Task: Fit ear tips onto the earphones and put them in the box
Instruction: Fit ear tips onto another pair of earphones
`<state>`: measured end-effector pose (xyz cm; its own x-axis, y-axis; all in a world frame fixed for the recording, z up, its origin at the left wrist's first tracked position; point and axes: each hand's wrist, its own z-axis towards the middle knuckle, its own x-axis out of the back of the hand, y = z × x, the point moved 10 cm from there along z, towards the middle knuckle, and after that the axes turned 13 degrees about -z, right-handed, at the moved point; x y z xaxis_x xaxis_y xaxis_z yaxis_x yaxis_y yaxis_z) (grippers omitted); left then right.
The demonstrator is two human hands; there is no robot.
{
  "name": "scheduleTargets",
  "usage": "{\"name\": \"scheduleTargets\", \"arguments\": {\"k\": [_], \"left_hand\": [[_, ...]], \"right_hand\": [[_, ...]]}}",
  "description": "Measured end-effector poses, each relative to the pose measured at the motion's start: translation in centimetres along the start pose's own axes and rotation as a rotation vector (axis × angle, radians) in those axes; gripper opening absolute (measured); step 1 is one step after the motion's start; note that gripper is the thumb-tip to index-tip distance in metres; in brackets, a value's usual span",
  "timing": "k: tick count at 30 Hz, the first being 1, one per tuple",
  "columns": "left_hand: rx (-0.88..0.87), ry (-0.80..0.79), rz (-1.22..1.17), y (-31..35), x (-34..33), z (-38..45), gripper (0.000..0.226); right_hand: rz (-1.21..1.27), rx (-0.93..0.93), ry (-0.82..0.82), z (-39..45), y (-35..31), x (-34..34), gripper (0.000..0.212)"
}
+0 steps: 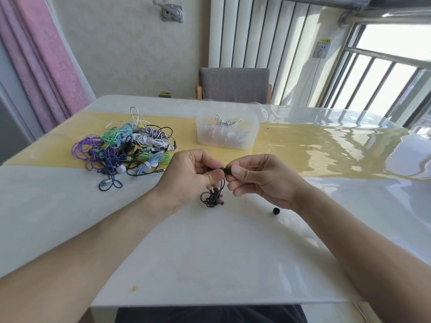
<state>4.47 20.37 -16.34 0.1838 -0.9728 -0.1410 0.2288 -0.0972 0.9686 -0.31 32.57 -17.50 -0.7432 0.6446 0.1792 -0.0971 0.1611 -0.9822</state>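
A small black ear tip (225, 170) was pinched by the right hand (258, 180) against the black bundled wired earphone (213, 197) gripped by the left hand (193, 177). If squeezed askew, it could have slipped and rolled; 1 spare black tip (276, 210) lay beside the right wrist, and the clear plastic box (227, 130) sat beyond both hands.

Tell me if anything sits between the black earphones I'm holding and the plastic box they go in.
Nothing visible does. Both hands, left hand and right hand, hold the black earphones just above the table. The strip of table up to the clear box is bare, the box is open-topped, and the pile of coloured earphones lies off to the left.
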Motion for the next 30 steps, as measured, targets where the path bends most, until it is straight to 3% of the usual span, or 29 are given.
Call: {"name": "scheduleTargets", "arguments": {"k": [11, 17, 20, 25, 30], "left_hand": [[0.205, -0.052, -0.284, -1.3, -1.5, -0.8, 0.018], [0.041, 0.031, -0.056, 0.0, -0.2, -0.4, 0.021], [-0.041, 0.076, 0.033, 0.7, 0.3, -0.3, 0.023], [0.033, 0.144, 0.013, -0.3, 0.9, -0.3, 0.019], [0.072, 0.124, -0.055, -0.4, 0.6, -0.4, 0.016]], "right_hand": [[-0.218, 0.158, 0.111, -0.9, -2.1, 0.7, 0.011], [-0.126, 0.066, 0.172, -0.7, -0.9, 0.8, 0.022], [-0.118, 0.112, 0.247, -0.7, -1.1, 0.8, 0.011], [-0.385, 0.274, 0.326, -1.1, -3.0, 0.7, 0.007], [-0.458, 0.305, 0.317, -1.3, -3.9, 1.1, 0.01]]}}
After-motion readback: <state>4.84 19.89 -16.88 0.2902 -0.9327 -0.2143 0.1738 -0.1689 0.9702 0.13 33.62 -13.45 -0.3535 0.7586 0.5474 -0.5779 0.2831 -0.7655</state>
